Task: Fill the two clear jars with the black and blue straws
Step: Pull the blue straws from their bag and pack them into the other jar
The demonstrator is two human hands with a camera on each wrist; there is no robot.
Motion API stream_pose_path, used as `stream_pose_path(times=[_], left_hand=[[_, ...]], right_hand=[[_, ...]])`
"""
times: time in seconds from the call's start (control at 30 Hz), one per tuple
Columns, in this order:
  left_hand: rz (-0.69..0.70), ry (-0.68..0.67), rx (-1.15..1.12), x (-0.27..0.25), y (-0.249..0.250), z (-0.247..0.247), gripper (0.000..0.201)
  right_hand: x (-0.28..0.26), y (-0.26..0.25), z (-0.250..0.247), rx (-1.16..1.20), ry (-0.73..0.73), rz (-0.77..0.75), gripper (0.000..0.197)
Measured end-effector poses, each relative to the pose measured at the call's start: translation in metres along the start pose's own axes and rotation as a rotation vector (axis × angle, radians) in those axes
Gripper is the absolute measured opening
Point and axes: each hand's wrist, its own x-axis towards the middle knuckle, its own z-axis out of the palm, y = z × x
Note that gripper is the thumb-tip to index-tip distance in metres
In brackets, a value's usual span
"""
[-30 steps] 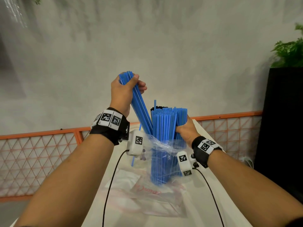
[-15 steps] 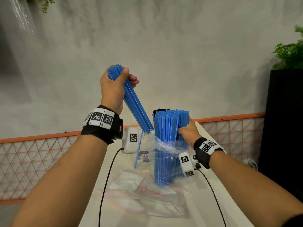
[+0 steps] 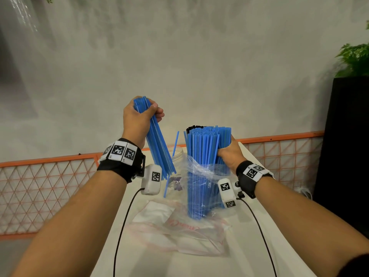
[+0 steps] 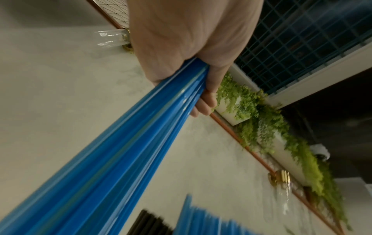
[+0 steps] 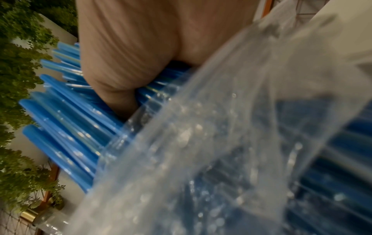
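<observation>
**A handful of blue straws lifted out, the main bundle held upright**

Our left hand (image 3: pixel 139 118) grips a small bunch of blue straws (image 3: pixel 157 144) by the top end, so the lower ends point down toward the clear jar (image 3: pixel 177 154), where one straw already stands. Our right hand (image 3: pixel 229 154) closes round the big bundle (image 3: pixel 205 156), which stands in its plastic bag (image 3: pixel 197 176) on the bench (image 3: pixel 235 262), probably so it does not fall. The straws look thin, glossy and even. Some black straws (image 3: pixel 192 127) show at the far side of the bundle.
</observation>
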Motion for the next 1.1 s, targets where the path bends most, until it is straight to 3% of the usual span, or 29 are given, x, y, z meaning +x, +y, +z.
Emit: stream_pose_path(times=[0.23, 0.53, 0.77, 0.87, 1.1], left_hand=[[-0.139, -0.096, 0.117, -0.032, -0.069, -0.014, 0.01], [-0.333, -0.08, 0.145, -0.066, -0.131, -0.031, 0.013], [-0.239, -0.151, 0.028, -0.05, -0.117, -0.028, 0.006], [-0.267, -0.174, 0.059, -0.062, -0.128, -0.029, 0.011], [-0.316, -0.094, 0.132, -0.068, -0.16, -0.036, 0.014]], right_hand=[[0.0, 0.001, 0.0, -0.01, 0.023, -0.004, 0.05], [0.001, 0.004, 0.0, -0.012, 0.03, -0.01, 0.05], [0.001, 0.004, 0.001, 0.005, 0.036, -0.015, 0.053], [0.0, 0.004, 0.001, 0.015, 0.036, -0.018, 0.052], [0.0, 0.004, 0.002, 0.011, 0.037, -0.02, 0.051]])
